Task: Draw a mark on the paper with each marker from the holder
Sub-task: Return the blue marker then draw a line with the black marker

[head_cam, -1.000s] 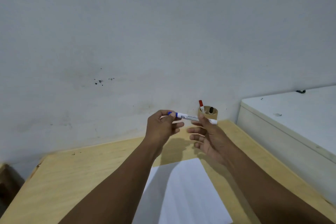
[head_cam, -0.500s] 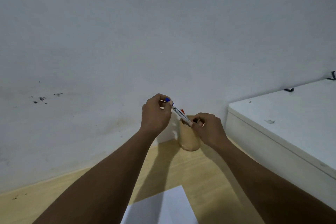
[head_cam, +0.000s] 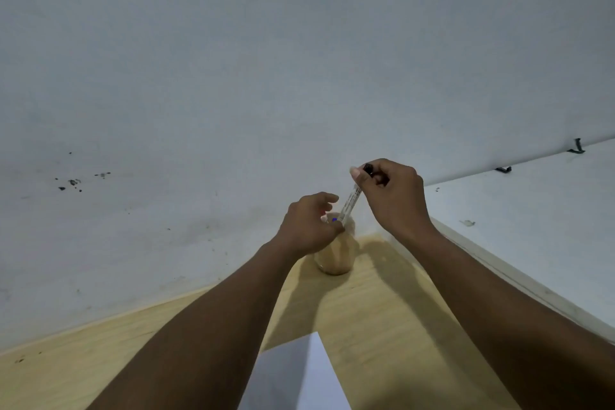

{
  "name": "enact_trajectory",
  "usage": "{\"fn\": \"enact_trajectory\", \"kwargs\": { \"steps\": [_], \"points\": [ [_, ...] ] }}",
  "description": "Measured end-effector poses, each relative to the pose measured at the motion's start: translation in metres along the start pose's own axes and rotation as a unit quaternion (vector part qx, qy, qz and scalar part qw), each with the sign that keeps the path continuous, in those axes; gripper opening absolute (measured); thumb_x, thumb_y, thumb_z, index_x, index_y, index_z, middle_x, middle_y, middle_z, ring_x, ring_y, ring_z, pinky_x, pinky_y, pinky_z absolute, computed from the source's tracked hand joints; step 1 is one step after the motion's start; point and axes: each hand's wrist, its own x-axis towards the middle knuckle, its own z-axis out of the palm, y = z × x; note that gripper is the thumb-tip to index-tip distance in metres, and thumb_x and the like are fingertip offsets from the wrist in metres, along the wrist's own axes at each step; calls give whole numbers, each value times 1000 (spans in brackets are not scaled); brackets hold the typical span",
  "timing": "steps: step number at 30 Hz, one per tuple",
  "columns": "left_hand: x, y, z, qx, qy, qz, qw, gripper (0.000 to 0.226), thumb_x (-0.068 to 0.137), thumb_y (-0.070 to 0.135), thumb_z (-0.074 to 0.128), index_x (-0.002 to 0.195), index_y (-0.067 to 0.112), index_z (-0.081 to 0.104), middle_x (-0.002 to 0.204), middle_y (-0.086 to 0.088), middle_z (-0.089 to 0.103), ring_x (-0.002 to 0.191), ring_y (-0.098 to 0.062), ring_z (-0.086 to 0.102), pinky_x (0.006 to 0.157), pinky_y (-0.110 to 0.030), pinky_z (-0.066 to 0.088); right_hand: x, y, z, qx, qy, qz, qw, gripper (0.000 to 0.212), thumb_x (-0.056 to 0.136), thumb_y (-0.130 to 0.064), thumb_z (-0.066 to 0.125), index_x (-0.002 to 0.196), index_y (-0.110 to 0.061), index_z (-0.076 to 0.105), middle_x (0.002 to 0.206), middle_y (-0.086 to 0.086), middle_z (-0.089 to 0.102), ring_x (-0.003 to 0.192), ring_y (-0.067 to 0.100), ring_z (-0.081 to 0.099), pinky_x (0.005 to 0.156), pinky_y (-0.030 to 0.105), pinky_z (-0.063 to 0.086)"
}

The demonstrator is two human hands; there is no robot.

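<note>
The right hand (head_cam: 394, 196) has risen, tipping the marker (head_cam: 350, 205) upright over the holder (head_cam: 336, 255).

— What is behind the wooden table (head_cam: 376, 316)?
— A white wall (head_cam: 266, 60) with little dark spots (head_cam: 71, 182).
— And on the right?
— A white box (head_cam: 532, 220), just beside the table.

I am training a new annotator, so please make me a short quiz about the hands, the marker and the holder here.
1. True or false: the paper lies under the holder.
2. Which of the hands grips the upper end of the marker: A left, B right?
3. What does the holder stand on?
Key: 1 false; 2 B, the right hand; 3 the wooden table.
</note>
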Motion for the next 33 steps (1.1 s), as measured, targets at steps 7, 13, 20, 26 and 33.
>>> {"fn": "enact_trajectory", "kwargs": {
  "steps": [7, 13, 20, 26, 33],
  "points": [
    [-45, 22, -49, -47, 55, 33, 997, 21, 86, 33, 79, 99, 18, 80, 80, -1, 77, 71, -16, 68, 66, -26, 50, -23, -60, 5, 107, -56, 29, 992, 38, 90, -43, 71, 81, -6, 73, 80, 28, 65, 61, 14, 49, 63, 30, 46],
    [-93, 3, -90, -138, 106, -26, 984, 23, 82, 36, 83, 94, 16, 83, 88, -2, 83, 82, -14, 75, 77, -29, 54, -60, -94, 23, 193, -104, 118, 968, 37, 96, -51, 58, 92, -18, 74, 81, 3, 69, 69, 10, 58, 67, 30, 47],
    [-150, -20, -123, -306, 207, -102, 924, 26, 83, 23, 83, 100, 4, 75, 83, -4, 77, 74, -13, 62, 68, -23, 44, -130, -94, 75, 296, -266, 239, 886, 28, 95, -41, 64, 102, -16, 74, 87, -1, 71, 80, 18, 69, 65, 32, 48],
    [-185, -48, -142, -332, 201, -138, 911, 29, 82, 35, 83, 98, 10, 79, 103, -10, 81, 97, -21, 72, 79, -28, 49, -166, -110, 110, 392, -293, 280, 826, 15, 90, -16, 74, 102, -7, 73, 81, 5, 63, 65, 16, 62, 58, 28, 50],
    [-220, -80, -197, -335, 236, -168, 897, 25, 86, 37, 80, 104, 21, 76, 93, -5, 82, 80, -21, 77, 79, -35, 51, -153, -113, 113, 388, -331, 280, 813, 9, 95, -7, 66, 98, -1, 71, 71, 6, 56, 61, 18, 56, 56, 27, 49]
  ]
}}
